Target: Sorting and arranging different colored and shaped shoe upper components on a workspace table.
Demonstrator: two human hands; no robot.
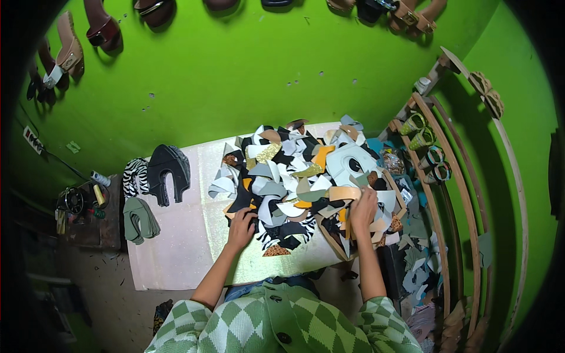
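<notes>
One tan scrap (343,193) in right grip (364,209)

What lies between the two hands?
Between the left hand and right hand: a white scrap, an orange scrap and zebra-print material, among other scraps. Head view.

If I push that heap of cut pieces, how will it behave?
The heap of cut pieces will probably spread rather than move as one, since they overlap loosely. Most look thin, so likely light. Some appear curved, suggesting they may flex rather than snap.
</notes>
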